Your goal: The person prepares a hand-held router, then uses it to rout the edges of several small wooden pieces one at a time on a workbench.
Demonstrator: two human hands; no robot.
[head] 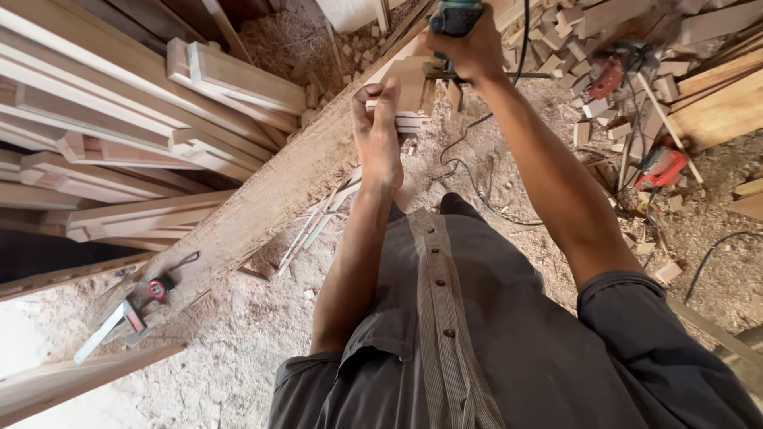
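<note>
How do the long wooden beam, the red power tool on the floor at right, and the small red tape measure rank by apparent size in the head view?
1. Long wooden beam, by far the largest.
2. Red power tool.
3. Red tape measure, smallest, though it lies nearer the camera, so the gap is unsure.

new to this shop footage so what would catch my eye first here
First, the right hand gripping a green power tool at top centre, over a small wood block on the long sawdust-covered plank. Just below, the left hand is curled closed near that block. Stacked pale boards fill the left.
</note>
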